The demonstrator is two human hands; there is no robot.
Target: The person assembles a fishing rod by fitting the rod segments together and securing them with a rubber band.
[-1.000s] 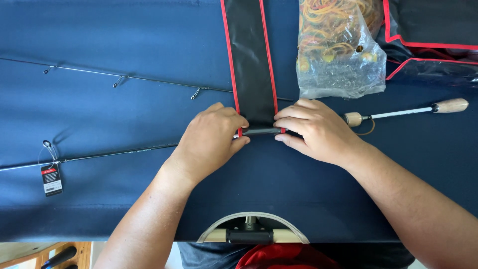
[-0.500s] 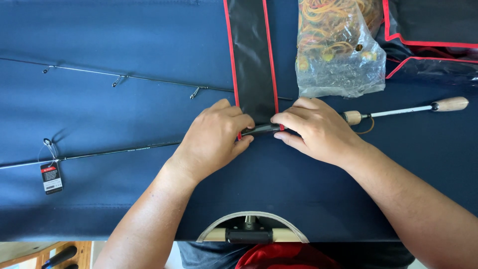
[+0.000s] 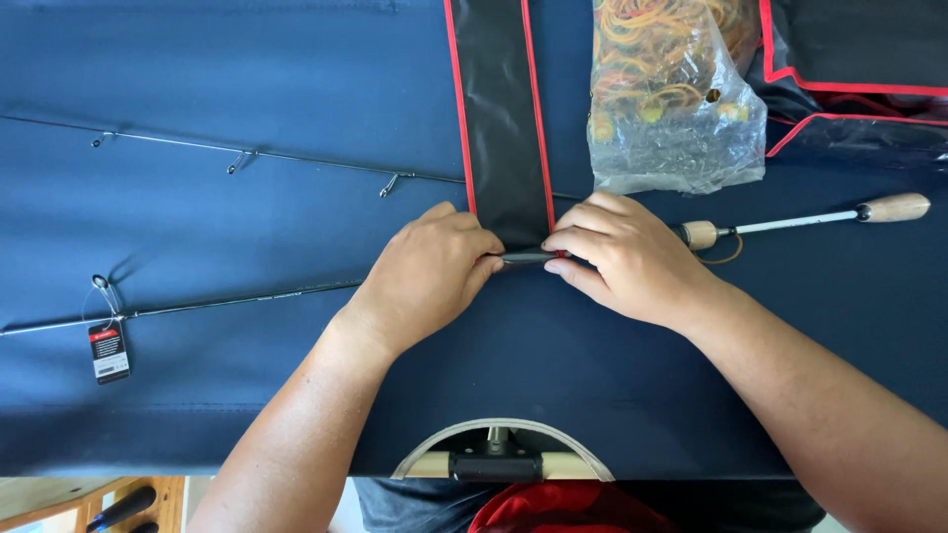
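The left hand [image 3: 430, 271] and right hand [image 3: 627, 259] met at the lower end of a black red-edged sleeve [image 3: 504, 128], both pinching the dark rod section [image 3: 523, 258] at its opening. The rod's cork handle [image 3: 894, 207] lay right of the sleeve, a clear bag of rubber bands [image 3: 671, 99] above it. Left of the sleeve lay thin rod pieces [image 3: 237, 155] and a hang tag [image 3: 109, 352].

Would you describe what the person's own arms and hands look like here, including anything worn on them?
Both forearms are bare from the bottom edge of the head view up to the hands, with no sleeves in sight. The left hand and the right hand wear no gloves, and no rings, watch or wristband show on the parts in view. Fingernails are short and unpainted.
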